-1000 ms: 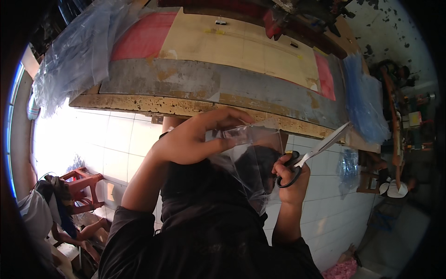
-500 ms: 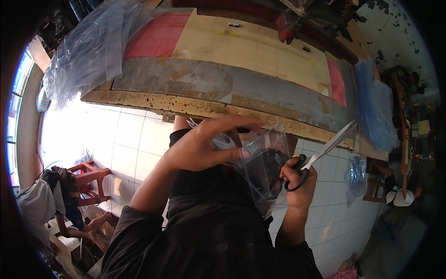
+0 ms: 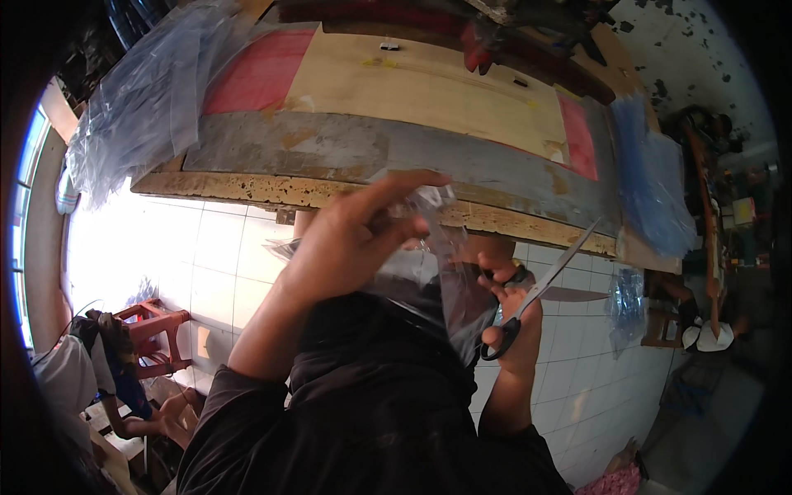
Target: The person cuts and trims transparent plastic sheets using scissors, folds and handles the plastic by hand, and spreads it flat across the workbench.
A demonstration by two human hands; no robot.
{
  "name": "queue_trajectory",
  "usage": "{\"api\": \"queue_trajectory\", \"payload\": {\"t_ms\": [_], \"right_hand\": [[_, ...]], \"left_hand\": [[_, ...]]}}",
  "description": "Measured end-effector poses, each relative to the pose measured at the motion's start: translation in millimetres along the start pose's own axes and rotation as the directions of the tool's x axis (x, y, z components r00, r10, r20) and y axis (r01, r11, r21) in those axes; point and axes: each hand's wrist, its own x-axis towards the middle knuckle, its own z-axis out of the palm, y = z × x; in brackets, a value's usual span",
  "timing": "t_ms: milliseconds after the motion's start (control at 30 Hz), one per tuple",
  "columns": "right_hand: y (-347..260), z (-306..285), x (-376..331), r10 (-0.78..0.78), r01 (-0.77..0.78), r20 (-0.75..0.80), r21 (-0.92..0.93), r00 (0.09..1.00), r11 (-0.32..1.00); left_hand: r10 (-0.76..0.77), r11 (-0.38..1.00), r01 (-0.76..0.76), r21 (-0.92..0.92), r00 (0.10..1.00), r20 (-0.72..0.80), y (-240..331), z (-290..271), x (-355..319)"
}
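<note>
My left hand [image 3: 342,239] grips a crumpled piece of clear plastic [image 3: 462,305] between thumb and fingers, just before the table's front edge. The plastic hangs down over my lap, and its lower folds reach toward my right hand. In my right hand [image 3: 521,326] is a pair of scissors [image 3: 569,257] with black handles. Its silver blades are spread apart and point away to the right, clear of the plastic.
Ahead stands a worn work table [image 3: 330,140] with a cream and red surface. Clear plastic sheets [image 3: 144,115] drape over its left end, bluish sheets [image 3: 656,190] over its right. A red stool [image 3: 157,334] and a seated person [image 3: 115,371] are at the left.
The scissor blades have spread from closed to wide apart. My left hand has moved slightly up and left with the plastic, which has shifted and folded. The view has shifted slightly.
</note>
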Motion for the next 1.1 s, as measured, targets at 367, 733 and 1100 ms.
{"api": "queue_trajectory", "payload": {"t_ms": [367,733,1100], "right_hand": [[7.2,-28.6,-17.1,0.29,-0.279,-0.134,0.093,0.948,0.956],[-0.9,-42.0,-0.8,0.273,-0.261,-0.079,0.136,0.959,0.956],[21.5,-37.2,2.2,-0.201,0.217,0.115,-0.15,0.973,0.965]], "left_hand": [[0.137,0.972,-0.162,-0.172,0.979,-0.149,-25.6,-49.0,-21.7],[0.017,0.862,-0.12,-0.492,0.978,-0.208,-45.9,-45.7,-38.6],[-0.24,0.946,0.123,-0.301,0.889,-0.39,-33.4,-40.3,-37.7]]}}
